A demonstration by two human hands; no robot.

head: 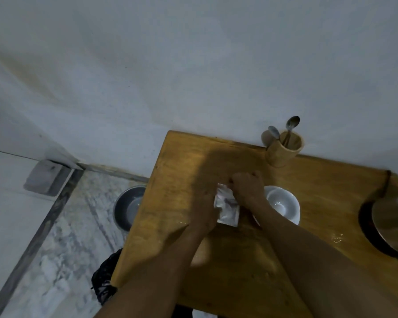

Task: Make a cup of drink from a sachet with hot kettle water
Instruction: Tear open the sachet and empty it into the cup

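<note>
Both hands are on the sachet [228,208], held just above the wooden surface [228,283] near its middle. The left hand [205,214] pinches the packet's left edge at nine o'clock, its grip closed on the foil. The right hand [246,189] is clenched over the top corner at twelve o'clock, grip shut tight on that same packet. The silvery sachet hangs down between the two grips, its lower edge free toward six o'clock. At three o'clock from it, just beside, sits the white cup [283,205], mouth up, the right wrist crossing its near rim. Up at one o'clock, a wooden holder [285,150] with spoons [292,125] stands against the pale wall [193,65]. At the far right edge, the kettle [393,226], partly cut off. Off the surface at nine o'clock, a metal bowl [126,207] rests on the marbled floor [62,249].
</note>
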